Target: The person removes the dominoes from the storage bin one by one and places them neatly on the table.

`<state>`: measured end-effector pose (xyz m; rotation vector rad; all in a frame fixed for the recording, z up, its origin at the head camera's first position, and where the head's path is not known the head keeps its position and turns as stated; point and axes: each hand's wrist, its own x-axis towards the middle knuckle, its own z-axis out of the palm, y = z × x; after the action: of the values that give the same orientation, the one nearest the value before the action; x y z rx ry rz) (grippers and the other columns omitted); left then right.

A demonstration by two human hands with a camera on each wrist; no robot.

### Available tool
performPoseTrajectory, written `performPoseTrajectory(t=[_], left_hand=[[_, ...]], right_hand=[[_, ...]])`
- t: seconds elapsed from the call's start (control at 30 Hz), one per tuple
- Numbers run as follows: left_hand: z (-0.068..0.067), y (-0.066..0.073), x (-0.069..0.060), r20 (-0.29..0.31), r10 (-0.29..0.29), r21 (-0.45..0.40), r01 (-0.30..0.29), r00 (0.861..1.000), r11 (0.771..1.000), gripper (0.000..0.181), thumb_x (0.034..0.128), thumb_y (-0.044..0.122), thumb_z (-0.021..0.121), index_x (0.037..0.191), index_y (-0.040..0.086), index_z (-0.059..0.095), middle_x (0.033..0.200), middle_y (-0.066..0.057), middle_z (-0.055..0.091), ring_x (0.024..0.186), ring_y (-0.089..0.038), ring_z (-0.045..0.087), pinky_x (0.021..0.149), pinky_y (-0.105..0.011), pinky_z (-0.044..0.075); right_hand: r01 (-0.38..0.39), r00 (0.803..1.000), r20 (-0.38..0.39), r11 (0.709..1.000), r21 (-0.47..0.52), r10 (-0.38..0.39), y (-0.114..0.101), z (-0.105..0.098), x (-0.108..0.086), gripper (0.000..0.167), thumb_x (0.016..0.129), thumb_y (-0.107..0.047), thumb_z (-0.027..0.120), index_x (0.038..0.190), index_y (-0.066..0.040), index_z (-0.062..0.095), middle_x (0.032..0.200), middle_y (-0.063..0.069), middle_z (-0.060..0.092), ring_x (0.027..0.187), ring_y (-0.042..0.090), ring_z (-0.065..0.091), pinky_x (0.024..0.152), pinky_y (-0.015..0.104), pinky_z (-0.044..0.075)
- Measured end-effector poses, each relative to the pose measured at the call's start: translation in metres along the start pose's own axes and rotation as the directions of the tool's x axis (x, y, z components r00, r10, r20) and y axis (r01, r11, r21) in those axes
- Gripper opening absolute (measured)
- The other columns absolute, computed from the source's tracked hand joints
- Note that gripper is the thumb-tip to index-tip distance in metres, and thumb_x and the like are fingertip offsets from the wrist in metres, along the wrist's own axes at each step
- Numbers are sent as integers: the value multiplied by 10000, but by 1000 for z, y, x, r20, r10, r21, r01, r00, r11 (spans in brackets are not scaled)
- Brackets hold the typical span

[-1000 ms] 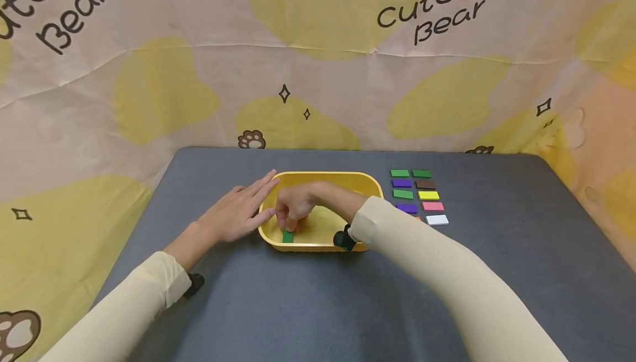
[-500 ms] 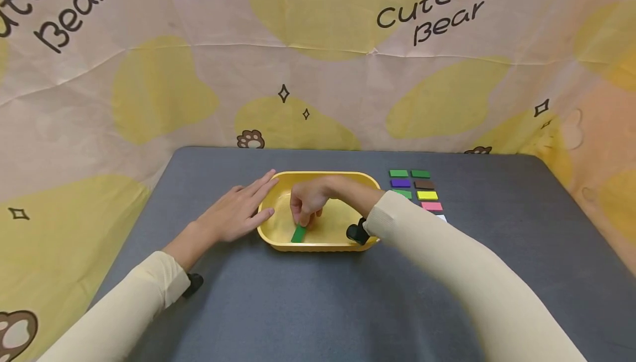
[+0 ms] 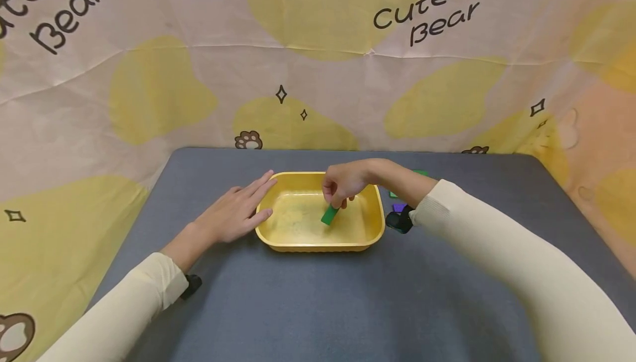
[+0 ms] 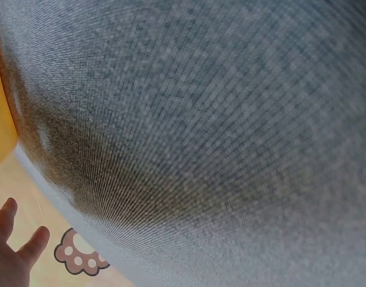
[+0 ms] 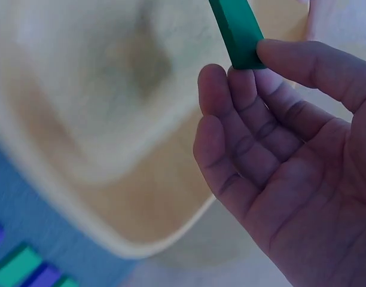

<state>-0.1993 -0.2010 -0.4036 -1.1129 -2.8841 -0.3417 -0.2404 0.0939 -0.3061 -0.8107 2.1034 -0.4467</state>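
Note:
A yellow plastic basin (image 3: pixel 320 248) stands on the grey table. My right hand (image 3: pixel 343 184) is over the basin's right half and pinches one end of a flat green block (image 3: pixel 329 215), which tilts downward. In the right wrist view, the thumb and fingertips hold the green block (image 5: pixel 237 30) by its end, and the other fingers curl loosely below. My left hand (image 3: pixel 237 213) rests at the basin's left rim with fingers straight. Only part of that left hand (image 4: pixel 12 254) shows at the corner of the left wrist view.
Right of the basin lie small coloured blocks, mostly hidden behind my right arm; a purple block (image 3: pixel 398 207) and a green block (image 3: pixel 420 172) peek out. Behind the grey table (image 3: pixel 278 307) hangs a printed cloth (image 3: pixel 318 75).
From the basin's left front corner, my right hand has moved right and lifted the green block off the bottom. The left hand stays at the rim.

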Motion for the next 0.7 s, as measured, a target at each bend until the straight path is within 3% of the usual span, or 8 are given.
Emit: performPoseTrajectory(t=[0.17,0.4,0.7], left_hand=[[-1,0,-1,14,-7,-3,7,1000,1000,693,1042,477,385,1599,114,191,1670,-34,116,1446,-246,350,1068,-572,343],[-2,-1,0,-1,10,6,-10,1000,1000,685,1045,464,389,1592,92,210,1659,-82,164,1430,-268,376,1048,-586,356],[-2,0,0,32,-10,13,10,999,1000,697,1044,489,370,1602,118,179,1665,-72,140,1445,-247,350,1072,-575,337]], right_hand=[[-45,999,-29,999,8,45,13,-5,-25,49,899,-23,603,932,0,631,850,98,675,776,232,652,641,254,450],[-85,992,-86,993,80,92,36,-8,-57,83,922,-17,596,992,28,599,887,136,670,789,223,639,707,286,496],[-72,993,-93,995,71,78,62,-7,-91,80,924,-44,646,977,15,647,834,54,680,773,211,614,742,325,540]])
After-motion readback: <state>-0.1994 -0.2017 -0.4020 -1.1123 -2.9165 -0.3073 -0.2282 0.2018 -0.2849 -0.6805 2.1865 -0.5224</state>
